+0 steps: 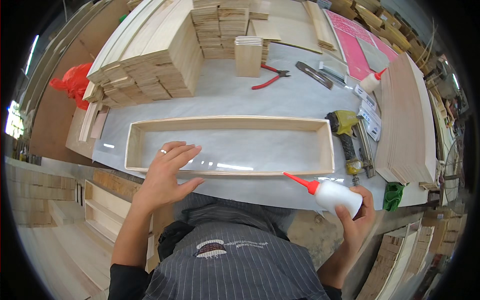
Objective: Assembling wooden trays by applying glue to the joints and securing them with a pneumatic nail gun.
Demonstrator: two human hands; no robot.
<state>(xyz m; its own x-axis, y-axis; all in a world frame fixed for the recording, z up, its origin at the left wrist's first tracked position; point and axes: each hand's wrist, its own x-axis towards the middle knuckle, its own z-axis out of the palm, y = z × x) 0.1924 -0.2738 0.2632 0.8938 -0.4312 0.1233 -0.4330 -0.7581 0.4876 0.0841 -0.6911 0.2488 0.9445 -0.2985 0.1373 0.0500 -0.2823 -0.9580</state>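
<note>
in the head view, a long rectangular wooden frame (230,123) lies flat on the tabletop (215,100), straight in front of the person, its long axis running from left to right across the body. its near wall is the side closest to both hands.

the right hand (357,227) is wrapped around a white squeeze bottle (337,196), thumb on the near side and fingers behind, off the near edge of the tabletop. the bottle is tipped over, its long axis slanting so that the red nozzle (301,181) points left and away from the body. the nozzle's tip sits right at the frame's near wall, to the right of that wall's middle; whether it touches the wood, i cannot tell.

the left hand (162,175) grasps nothing: its fingers are spread and reach over the near wall toward the inside of the frame, close to the left end, with the thumb held apart. contact with the wall is unclear. so the right hand's nozzle is nearer the frame's right end, and the left hand is nearer its left end.

just beyond the right end lies a yellow and black nail gun (345,122); red-handled pliers (283,74) rest past the far wall.
</note>
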